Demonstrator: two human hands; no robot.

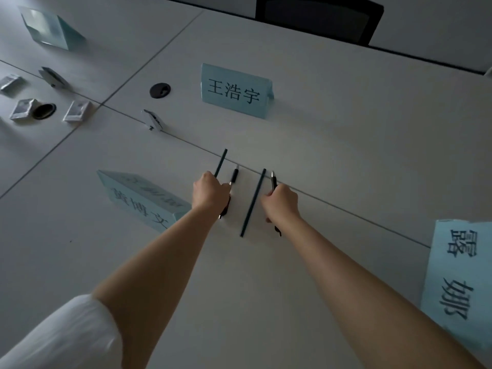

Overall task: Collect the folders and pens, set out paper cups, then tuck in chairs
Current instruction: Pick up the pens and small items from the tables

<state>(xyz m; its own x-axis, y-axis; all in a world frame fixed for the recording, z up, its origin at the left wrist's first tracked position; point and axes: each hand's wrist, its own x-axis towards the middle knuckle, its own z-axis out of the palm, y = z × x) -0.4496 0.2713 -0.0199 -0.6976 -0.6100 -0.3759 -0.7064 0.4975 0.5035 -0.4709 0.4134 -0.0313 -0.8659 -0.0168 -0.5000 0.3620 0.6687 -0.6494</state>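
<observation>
A person reaches both bare arms across a grey-white table point(332, 161), each hand closed on a pen. The left hand point(210, 191) is clenched around a black pen point(234, 175) whose tip points away from the person, its other end showing below the fist. A thin dark pencil point(221, 162) sticks out from behind the same hand; whether the fingers hold it too cannot be told. The right hand point(282, 202) is curled around a second pen point(273, 179), tip likewise pointing away. Between the two hands a second pencil point(253, 203) lies loose on the table, touched by neither hand.

Three pale blue name cards stand around the hands: one point(235, 93) farther out, facing the camera, one point(138, 197) just left of the left forearm and one point(458, 270) at the right edge. A fourth folded card point(50, 27) stands in the far left corner. Small packets point(22, 109) lie near a cable port point(44, 111) at left, and a second round port point(160, 90) sits nearer the middle. A black chair point(319, 18) is at the far side of the table. A white sleeve point(66, 334) covers the left upper arm.
</observation>
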